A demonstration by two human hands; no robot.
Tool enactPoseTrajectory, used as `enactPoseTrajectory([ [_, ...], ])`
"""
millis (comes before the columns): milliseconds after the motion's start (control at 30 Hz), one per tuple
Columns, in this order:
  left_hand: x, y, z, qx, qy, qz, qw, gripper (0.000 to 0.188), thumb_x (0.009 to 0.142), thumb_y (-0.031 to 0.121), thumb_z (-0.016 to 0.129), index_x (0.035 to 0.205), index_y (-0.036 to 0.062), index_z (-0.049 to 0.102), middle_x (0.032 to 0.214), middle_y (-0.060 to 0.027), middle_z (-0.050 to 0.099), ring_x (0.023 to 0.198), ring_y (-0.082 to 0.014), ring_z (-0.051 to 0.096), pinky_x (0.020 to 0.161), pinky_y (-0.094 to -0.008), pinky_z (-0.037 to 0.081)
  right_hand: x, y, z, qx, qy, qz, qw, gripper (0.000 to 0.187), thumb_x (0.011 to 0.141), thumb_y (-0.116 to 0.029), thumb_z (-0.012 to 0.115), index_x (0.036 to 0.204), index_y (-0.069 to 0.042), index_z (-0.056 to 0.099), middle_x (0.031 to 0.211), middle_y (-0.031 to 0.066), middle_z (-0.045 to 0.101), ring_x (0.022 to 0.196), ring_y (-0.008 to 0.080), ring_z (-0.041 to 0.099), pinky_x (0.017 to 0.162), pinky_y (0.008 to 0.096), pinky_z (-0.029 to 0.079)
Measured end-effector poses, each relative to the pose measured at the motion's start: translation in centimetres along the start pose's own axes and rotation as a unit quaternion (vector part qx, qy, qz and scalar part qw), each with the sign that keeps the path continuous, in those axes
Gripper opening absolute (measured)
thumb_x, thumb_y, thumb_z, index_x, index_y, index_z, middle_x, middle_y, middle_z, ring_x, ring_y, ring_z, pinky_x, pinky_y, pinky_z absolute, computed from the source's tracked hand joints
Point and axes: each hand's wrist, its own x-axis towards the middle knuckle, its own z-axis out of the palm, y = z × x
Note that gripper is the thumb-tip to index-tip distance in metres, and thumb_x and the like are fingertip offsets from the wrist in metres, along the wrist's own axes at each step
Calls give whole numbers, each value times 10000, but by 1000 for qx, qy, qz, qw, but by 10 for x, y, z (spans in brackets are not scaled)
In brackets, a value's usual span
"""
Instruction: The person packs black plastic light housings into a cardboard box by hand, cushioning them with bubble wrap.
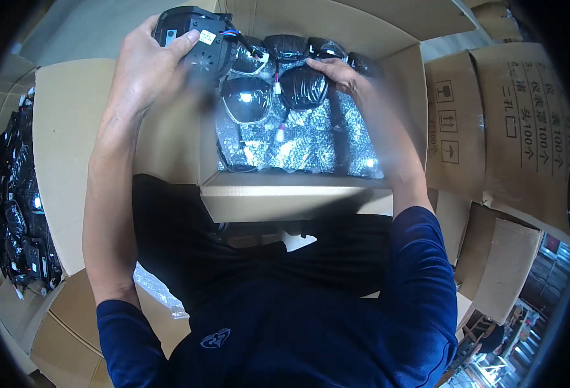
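My left hand [146, 68] grips a black plastic housing [202, 61], with a small white label, a round pattern of slots and coloured wires, above the left rim of an open cardboard box. Inside the box, my right hand [340, 73] is closed at the upper right edge of a shiny black housing [303, 87]; its lower fingers are partly hidden. Beside that piece lies another housing with a glossy face [246, 100]. A white connector [276, 88] on thin wires sits between them. More black housings [286, 47] line the far side.
Bubble wrap [304, 145] lies under the pieces in the open box [298, 189]. Closed cartons [511, 123] stand at the right. Another carton at the left holds many black wrapped pieces [20, 207]. A strip of bubble wrap [159, 291] lies near my left elbow.
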Motion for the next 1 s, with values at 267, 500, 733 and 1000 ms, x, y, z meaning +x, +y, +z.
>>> enactPoseTrajectory([
  [267, 5, 14, 12, -4, -8, 4, 1000, 315, 910, 185, 755, 1143, -20, 702, 966, -96, 753, 862, -164, 693, 794, -325, 554, -8, 13, 22, -264, 49, -230, 935, 447, 954, -419, 710, 1122, -5, 719, 1037, 155, 752, 990, 267, 707, 892, 379, 536],
  [500, 17, -25, 30, -116, -58, -105, 986, 425, 940, 250, 753, 1253, -16, 642, 1082, -113, 736, 939, -166, 706, 833, -332, 572, -94, -41, 65, -405, 282, -506, 707, 612, 907, -322, 762, 1363, 24, 545, 1314, 224, 603, 1175, 392, 619, 978, 455, 521],
  [733, 12, 8, 56, -287, -224, -254, 896, 595, 972, 469, 683, 1288, -24, 579, 1047, -98, 689, 905, -175, 708, 794, -332, 595, -155, -90, 106, -391, 137, -522, 745, 632, 809, -310, 843, 1325, -50, 587, 1228, 155, 673, 1136, 270, 656, 962, 358, 538],
  [1000, 5, -16, 9, -332, -73, -113, 934, 480, 982, 391, 697, 1279, 28, 593, 1061, -77, 682, 973, -136, 682, 828, -269, 564, -135, -19, 17, -80, 52, -56, 994, 643, 947, -327, 749, 1430, 9, 490, 1374, 113, 595, 1273, 213, 547, 1125, 405, 408],
])
